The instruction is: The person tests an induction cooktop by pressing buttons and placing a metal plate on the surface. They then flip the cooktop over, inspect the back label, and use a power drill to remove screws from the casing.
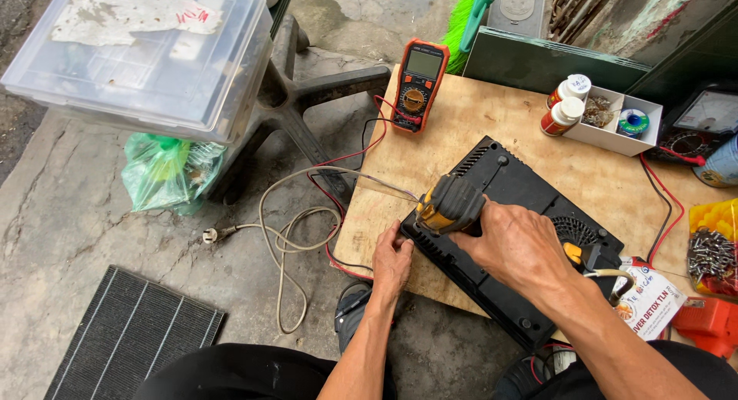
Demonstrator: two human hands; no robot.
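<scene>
1. While the right hand (516,242) grips the yellow-black drill (450,205) closed-fisted, keep it square on the black appliance (507,239) lying on the table (461,131).
2. The left hand (392,260), fingers curled, seemingly steadies the edge.

Two small bottles (567,102) at 1 o'clock, one multimeter (417,83) at 12, one solder spool (633,122), one black appliance (513,239) centre, one lidded bin (146,54) at 10.

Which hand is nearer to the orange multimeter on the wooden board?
The right hand, though narrowly. It grips the yellow-black power tool below the multimeter. The left hand rests lower, at the black appliance's near edge.
</scene>
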